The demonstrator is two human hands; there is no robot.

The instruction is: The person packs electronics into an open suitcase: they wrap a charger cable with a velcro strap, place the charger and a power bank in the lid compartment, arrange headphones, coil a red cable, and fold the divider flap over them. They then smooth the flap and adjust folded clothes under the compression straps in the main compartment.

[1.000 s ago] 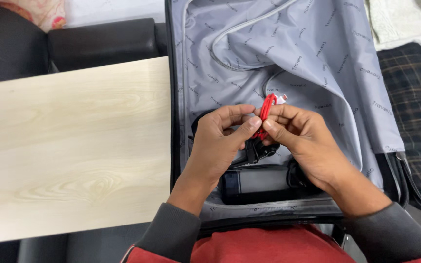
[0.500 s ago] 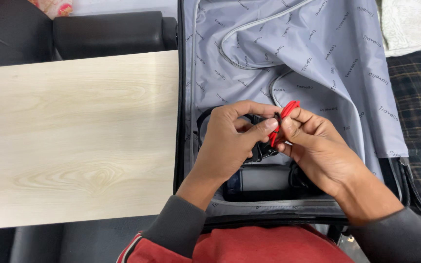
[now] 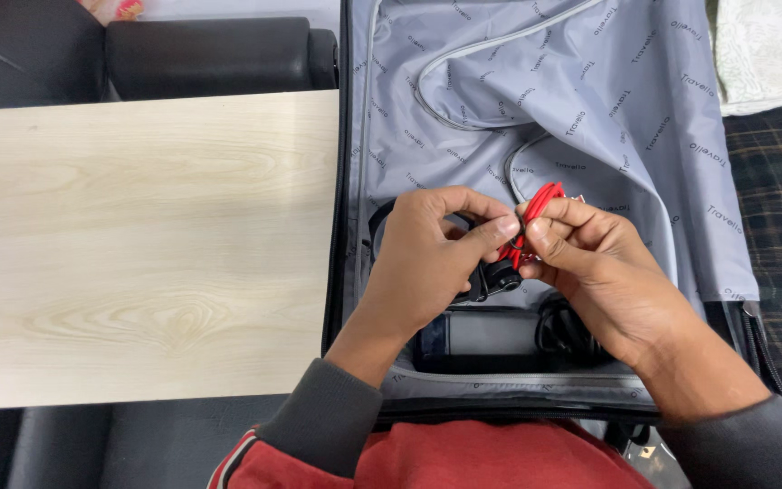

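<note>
1. Left hand [image 3: 427,263] and right hand [image 3: 590,263] meet above the open suitcase [image 3: 590,109], fingers curled, wrists angled inward.
2. Both hands pinch a bundled red cable [image 3: 531,217] between thumbs and forefingers.
3. The cable's lower end and the black items [image 3: 500,276] beneath are partly hidden.
4. The wooden bench [image 3: 138,244] lies just left of the suitcase.

A thin red cable [image 3: 536,213], bunched into loops, held above the open suitcase
</note>
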